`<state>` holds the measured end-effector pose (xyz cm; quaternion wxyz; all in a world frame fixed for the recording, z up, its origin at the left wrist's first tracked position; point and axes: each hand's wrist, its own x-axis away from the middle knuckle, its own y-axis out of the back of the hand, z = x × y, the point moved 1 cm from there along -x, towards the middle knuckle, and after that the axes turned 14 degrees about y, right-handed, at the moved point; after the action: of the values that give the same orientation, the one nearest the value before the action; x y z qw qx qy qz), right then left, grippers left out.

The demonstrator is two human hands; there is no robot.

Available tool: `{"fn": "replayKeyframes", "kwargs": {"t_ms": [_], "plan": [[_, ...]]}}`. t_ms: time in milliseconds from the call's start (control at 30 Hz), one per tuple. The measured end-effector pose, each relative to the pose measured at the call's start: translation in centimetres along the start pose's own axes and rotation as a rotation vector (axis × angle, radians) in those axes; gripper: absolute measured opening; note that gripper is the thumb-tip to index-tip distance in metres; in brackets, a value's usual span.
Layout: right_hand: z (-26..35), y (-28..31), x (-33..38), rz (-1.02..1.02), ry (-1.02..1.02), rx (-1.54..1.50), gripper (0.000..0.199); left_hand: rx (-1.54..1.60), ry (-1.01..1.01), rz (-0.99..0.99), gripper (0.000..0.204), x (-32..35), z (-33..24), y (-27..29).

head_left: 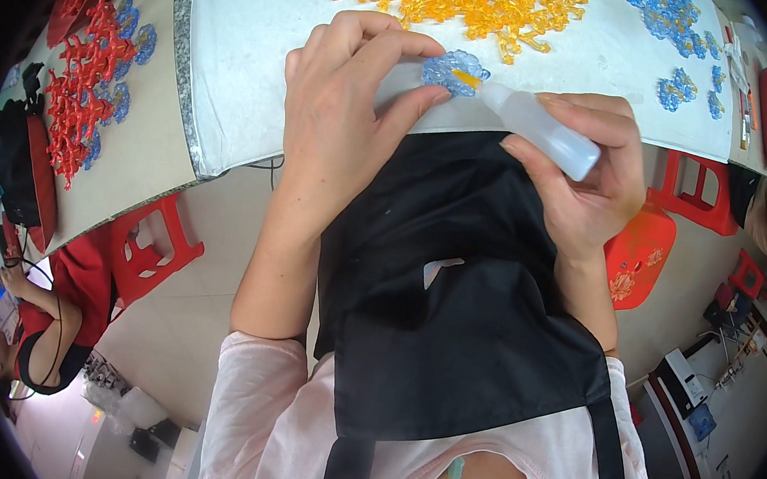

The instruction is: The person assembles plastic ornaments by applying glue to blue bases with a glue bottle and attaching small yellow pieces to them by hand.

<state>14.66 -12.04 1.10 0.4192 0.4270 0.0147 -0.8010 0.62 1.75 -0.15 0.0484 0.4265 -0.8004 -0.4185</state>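
Observation:
My left hand (345,92) pinches a clear blue, flower-like plastic piece (438,67) between thumb and forefinger near the table's front edge. Wrapped in my right hand (593,157) is a translucent white squeeze bottle (541,130), tilted with its narrow tip toward the blue piece. A small orange-yellow part (466,78) shows at the bottle's tip, over the blue piece; whether it is the nozzle or a separate plastic bit I cannot tell.
A heap of yellow-orange plastic pieces (461,1) lies just beyond my hands. Blue pieces (667,19) are spread at the far right. Red branching pieces (80,90) with blue ones cover the left table. Red stools (642,251) stand below the table; a person in red (67,305) is at left.

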Motion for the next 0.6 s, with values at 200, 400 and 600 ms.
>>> {"fn": "replayKeyframes", "kwargs": {"t_ms": [200,400,600], "plan": [[-0.6,2.2,0.2,-0.101,-0.101,-0.192,0.042,0.206,0.093,0.010,0.026,-0.4,0.6,0.2],[-0.4,3.5,0.2,-0.132,-0.410,-0.151,0.037,-0.119,0.040,-0.132,0.019,-1.9,0.9,0.2],[-1.3,3.1,0.6,-0.076,-0.339,-0.263,0.030,-0.140,0.017,-0.214,0.013,-2.2,0.4,-0.1]]}}
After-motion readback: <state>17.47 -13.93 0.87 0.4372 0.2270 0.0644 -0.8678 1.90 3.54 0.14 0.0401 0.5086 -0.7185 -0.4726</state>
